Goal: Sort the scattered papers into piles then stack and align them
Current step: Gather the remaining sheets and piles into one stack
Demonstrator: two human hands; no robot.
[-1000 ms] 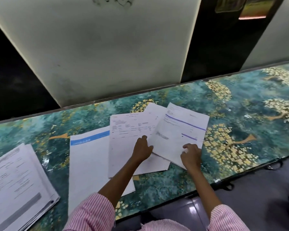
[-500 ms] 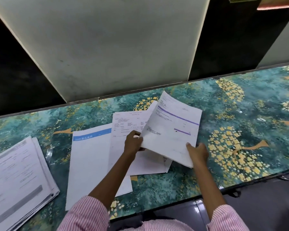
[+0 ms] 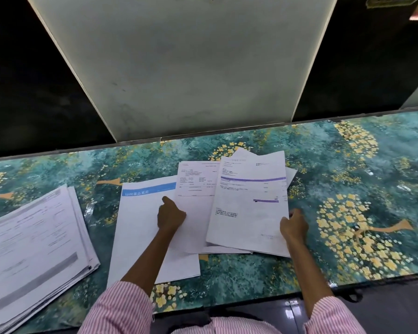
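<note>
Head view, the only one given: the table (image 3: pixel 352 179) with the teal and gold pattern is seen from above, with a pale wall panel (image 3: pixel 184 68) behind it. A sorted stack (image 3: pixel 34 244) is laid at the far left, fanned a little at its right edge and well apart from the loose sheets. In the middle a blue-header sheet (image 3: pixel 140 237) is lying flat, overlapped on its right by a printed form (image 3: pixel 194 186), which is itself overlapped by a purple-striped sheet (image 3: pixel 249 208). More white edges are showing under that one, but their count can't be told. The right hand (image 3: pixel 293 225) is curled at the lower right edge of the purple-striped sheet and the edge appears to be pinched. The left hand (image 3: pixel 170 216) is set where the form meets the blue-header sheet, fingers curled with one finger pointing up-left. Whether paper is gripped or only pressed there can't be told. Pink striped sleeves (image 3: pixel 121 307) are seen at the bottom. The step in hand is judged to be separating the top sheet from the overlapped cluster, with sorting only partly done. To do it well, only the single top sheet should be taken, with the sheets below held flat by the left hand so nothing is dragged along. The sheet should be lifted rather than slid, and the corner kept from being creased. Its header should be checked before a pile is chosen, and edges should be squared once all the piles are made.
</note>
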